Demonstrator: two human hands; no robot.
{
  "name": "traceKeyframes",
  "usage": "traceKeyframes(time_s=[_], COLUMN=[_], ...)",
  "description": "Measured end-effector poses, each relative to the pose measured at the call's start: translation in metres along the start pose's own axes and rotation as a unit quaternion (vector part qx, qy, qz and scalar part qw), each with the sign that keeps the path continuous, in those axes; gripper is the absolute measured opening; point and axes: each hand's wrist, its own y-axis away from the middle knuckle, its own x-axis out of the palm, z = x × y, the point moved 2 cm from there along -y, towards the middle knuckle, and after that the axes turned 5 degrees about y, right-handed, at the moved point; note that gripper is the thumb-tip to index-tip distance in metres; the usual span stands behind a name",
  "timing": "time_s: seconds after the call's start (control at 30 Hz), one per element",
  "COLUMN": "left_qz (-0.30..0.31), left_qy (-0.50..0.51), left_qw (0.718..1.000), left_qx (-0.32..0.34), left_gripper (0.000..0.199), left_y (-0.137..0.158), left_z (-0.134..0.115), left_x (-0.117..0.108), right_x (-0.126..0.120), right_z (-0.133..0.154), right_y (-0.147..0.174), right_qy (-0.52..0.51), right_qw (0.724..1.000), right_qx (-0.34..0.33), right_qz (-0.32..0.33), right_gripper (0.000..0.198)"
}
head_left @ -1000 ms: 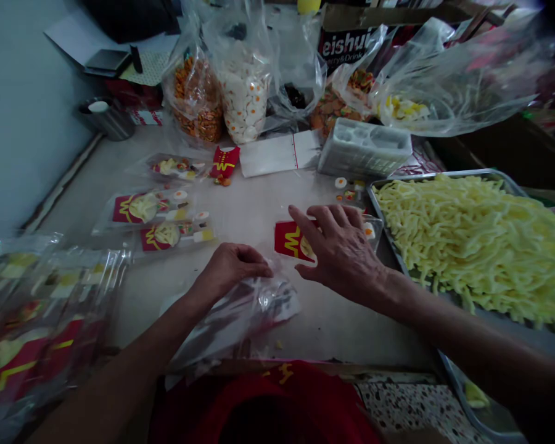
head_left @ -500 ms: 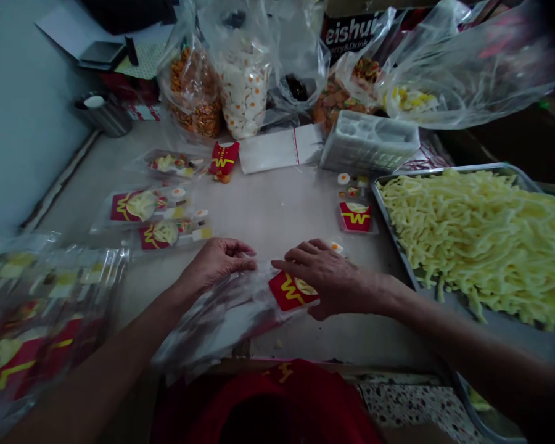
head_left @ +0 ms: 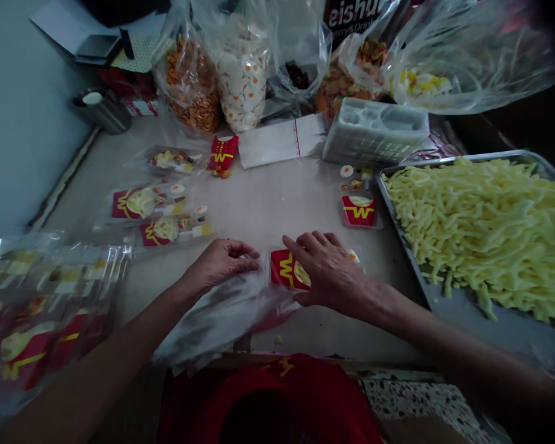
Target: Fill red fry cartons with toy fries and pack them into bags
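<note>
My left hand is closed in a pinch, with thumb and fingers at the edge of a clear plastic bag. The bag lies loose and crumpled below it. My right hand reaches over a clear pack with a red fries carton, gripping it from above between thumb and fingers. A yellow zigzag and pale fries show on the carton. A small fried-egg piece peeks out beyond the hand; the rest of the pack is hidden. The pack's left end is close to the bag's edge.
Filled packs lie at left, another pack at right. Bagged packs are piled at lower left. A metal tray of pale fries stands at right. Bags of small pieces and a clear tray stack line the back.
The pack under my right hand has turned level and shifted slightly up, away from the table's front edge. My left hand stays at the bag's edge. The view has shifted slightly.
</note>
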Motion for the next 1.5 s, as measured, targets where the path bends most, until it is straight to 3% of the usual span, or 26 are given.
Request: traceKeyframes(time_s=[0.17, 0.27, 0.4, 0.47, 0.5, 0.53, 0.6, 0.7, 0.77, 0.9, 0.97, 1.07, 1.17, 1.33, 1.4, 1.5], left_qz=[0.011, 0.032, 0.163, 0.233, 0.241, 0.222, 0.108, -0.124, -0.193, -0.198, -0.217, -0.252, -0.281, -0.266, -0.266, -0.261], left_qy=[-0.046, -0.096, -0.126, -0.146, -0.172, -0.21, -0.312, -0.427, -0.447, -0.418, -0.423, -0.44, -0.478, -0.583, -0.572, -0.493], left_qw=[0.999, 0.995, 0.978, 0.961, 0.953, 0.948, 0.925, 0.847, 0.816, 0.825, 0.823, 0.81, 0.789, 0.745, 0.752, 0.787], left_qx=[0.007, 0.017, 0.024, 0.039, 0.06, 0.094, 0.187, 0.292, 0.313, 0.323, 0.312, 0.294, 0.263, 0.188, 0.192, 0.262], left_gripper=[0.045, 0.043, 0.036, 0.033, 0.032, 0.03, 0.028, 0.028, 0.026, 0.046, 0.057, 0.055, 0.045, 0.018, 0.017, 0.015], left_y=[0.003, 0.006, 0.006, 0.007, 0.007, 0.008, 0.015, 0.038, 0.058, 0.085, 0.087, 0.08, 0.072, 0.071, 0.075, 0.085], left_z=[-0.01, -0.015, -0.026, -0.034, -0.038, -0.042, -0.045, -0.036, -0.02, 0.017, 0.03, 0.038, 0.033, 0.012, 0.007, 0.004], left_x=[0.0, 0.0, 0.002, 0.008, 0.011, 0.015, 0.023, 0.032, 0.039, 0.051, 0.056, 0.063, 0.066, 0.071, 0.081, 0.107], right_x=[0.01, 0.013, 0.005, 0.0, -0.002, -0.002, 0.003, 0.021, 0.034, 0.045, 0.046, 0.048, 0.053, 0.057, 0.053, 0.039], right_z=[-0.002, -0.004, 0.006, 0.018, 0.024, 0.031, 0.045, 0.064, 0.072, 0.07, 0.064, 0.057, 0.058, 0.065, 0.069, 0.075], right_y=[0.004, 0.001, 0.002, 0.005, 0.006, 0.007, 0.007, 0.005, 0.009, 0.039, 0.058, 0.075, 0.076, 0.074, 0.074, 0.07], right_qy=[-0.075, -0.091, -0.056, -0.035, -0.025, -0.016, -0.008, -0.042, -0.066, -0.042, -0.023, -0.017, -0.032, -0.043, -0.054, -0.069], right_qw=[0.99, 0.987, 0.991, 0.992, 0.994, 0.997, 1.0, 0.995, 0.989, 0.982, 0.98, 0.977, 0.975, 0.971, 0.971, 0.974], right_qx=[-0.099, -0.123, -0.117, -0.113, -0.099, -0.076, -0.005, 0.094, 0.128, 0.176, 0.198, 0.213, 0.219, 0.233, 0.23, 0.206], right_qz=[0.06, 0.057, 0.035, 0.033, 0.03, 0.023, 0.006, -0.011, -0.028, -0.049, -0.029, -0.007, -0.023, -0.04, -0.043, -0.067], right_gripper=[0.103, 0.105, 0.106, 0.095, 0.089, 0.084, 0.08, 0.09, 0.104, 0.123, 0.119, 0.102, 0.094, 0.09, 0.088, 0.086])
